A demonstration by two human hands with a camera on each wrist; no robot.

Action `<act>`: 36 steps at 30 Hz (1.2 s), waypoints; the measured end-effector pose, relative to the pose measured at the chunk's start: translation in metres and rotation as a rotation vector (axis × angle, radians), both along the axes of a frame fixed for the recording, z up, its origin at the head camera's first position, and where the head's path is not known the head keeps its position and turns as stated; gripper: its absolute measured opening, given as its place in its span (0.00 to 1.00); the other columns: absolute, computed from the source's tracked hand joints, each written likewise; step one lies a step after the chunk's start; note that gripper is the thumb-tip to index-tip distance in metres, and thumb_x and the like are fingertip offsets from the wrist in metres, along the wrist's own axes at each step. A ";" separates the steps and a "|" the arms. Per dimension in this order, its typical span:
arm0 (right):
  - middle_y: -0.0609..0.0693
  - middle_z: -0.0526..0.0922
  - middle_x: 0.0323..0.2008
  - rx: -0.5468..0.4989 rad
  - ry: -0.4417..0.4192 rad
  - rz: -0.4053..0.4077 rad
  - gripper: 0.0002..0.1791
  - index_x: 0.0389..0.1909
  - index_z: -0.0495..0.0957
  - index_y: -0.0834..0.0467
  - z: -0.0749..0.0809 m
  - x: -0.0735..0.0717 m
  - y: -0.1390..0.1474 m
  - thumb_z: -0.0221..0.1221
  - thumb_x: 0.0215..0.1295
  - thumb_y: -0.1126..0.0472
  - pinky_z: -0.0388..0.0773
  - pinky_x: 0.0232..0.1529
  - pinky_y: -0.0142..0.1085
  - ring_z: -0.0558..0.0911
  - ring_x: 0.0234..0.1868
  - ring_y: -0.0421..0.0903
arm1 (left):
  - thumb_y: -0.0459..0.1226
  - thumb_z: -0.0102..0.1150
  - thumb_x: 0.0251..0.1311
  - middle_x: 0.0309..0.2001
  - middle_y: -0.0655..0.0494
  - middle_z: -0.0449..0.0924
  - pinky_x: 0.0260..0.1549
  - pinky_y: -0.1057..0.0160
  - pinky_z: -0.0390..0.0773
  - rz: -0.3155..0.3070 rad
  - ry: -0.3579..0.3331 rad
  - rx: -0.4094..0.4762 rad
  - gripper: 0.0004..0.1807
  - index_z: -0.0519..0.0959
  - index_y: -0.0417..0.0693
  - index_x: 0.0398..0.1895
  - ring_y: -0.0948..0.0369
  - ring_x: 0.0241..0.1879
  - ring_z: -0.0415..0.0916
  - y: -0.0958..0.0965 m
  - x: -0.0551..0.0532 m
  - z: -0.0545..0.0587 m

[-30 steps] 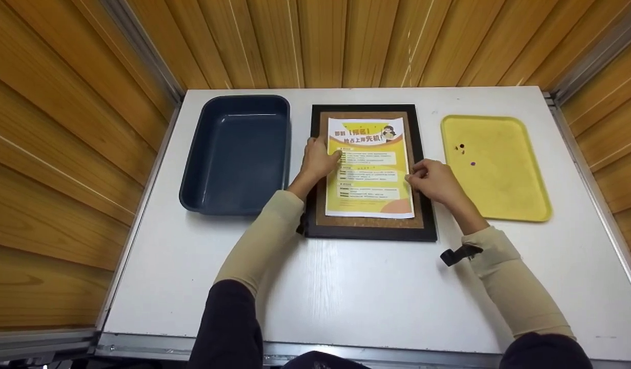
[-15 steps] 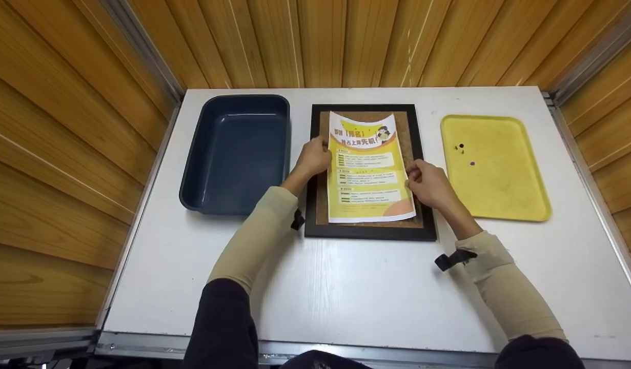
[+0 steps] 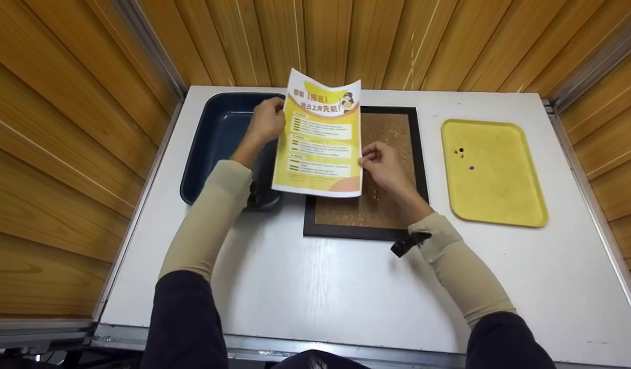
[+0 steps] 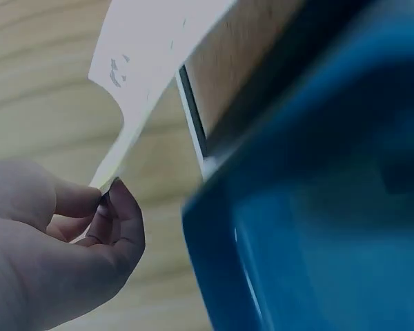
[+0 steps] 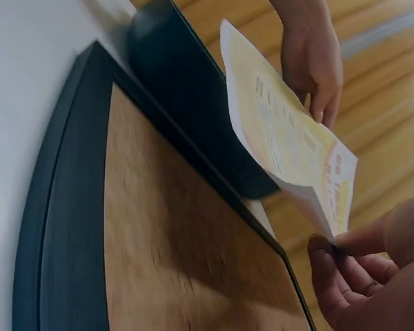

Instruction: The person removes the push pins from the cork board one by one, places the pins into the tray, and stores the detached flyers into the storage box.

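A yellow and white printed flyer [image 3: 320,148] hangs in the air between my hands, bowed slightly along its top edge. My left hand [image 3: 266,123] pinches its left edge, above the dark blue bin [image 3: 212,154]. On the opposite edge, thumb and fingers of my right hand [image 3: 384,166] pinch the paper over the black-framed cork board [image 3: 389,205]. The left wrist view has the flyer's pale back [image 4: 148,55] rising from my fingertips. Seen from the right wrist, the sheet [image 5: 283,124] stretches between both hands, clear of the board.
On the right of the white table [image 3: 315,287] lies a yellow tray [image 3: 500,189] with several small pushpin-like bits, one a purple piece [image 3: 471,167]. Wood-panelled walls [image 3: 377,46] enclose the table's back and sides.
Both hands have lifted the flyer off the cork board and carried it left and upward, partly over the blue bin. More of the cork surface now shows.
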State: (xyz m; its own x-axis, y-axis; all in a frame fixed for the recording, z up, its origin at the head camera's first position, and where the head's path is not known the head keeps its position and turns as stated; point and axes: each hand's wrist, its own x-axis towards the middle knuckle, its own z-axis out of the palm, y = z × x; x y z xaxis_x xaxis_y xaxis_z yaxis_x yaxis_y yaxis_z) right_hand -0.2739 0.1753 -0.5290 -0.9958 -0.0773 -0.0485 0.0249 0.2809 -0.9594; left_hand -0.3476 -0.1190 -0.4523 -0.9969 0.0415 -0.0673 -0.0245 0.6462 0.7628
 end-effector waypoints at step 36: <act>0.53 0.87 0.36 0.109 0.064 0.054 0.07 0.44 0.84 0.65 -0.001 -0.003 -0.189 0.67 0.67 0.69 0.78 0.37 0.30 0.83 0.34 0.41 | 0.38 0.50 0.82 0.57 0.51 0.76 0.50 0.61 0.81 0.603 -0.150 0.356 0.16 0.80 0.50 0.66 0.57 0.51 0.79 -0.165 0.006 -0.053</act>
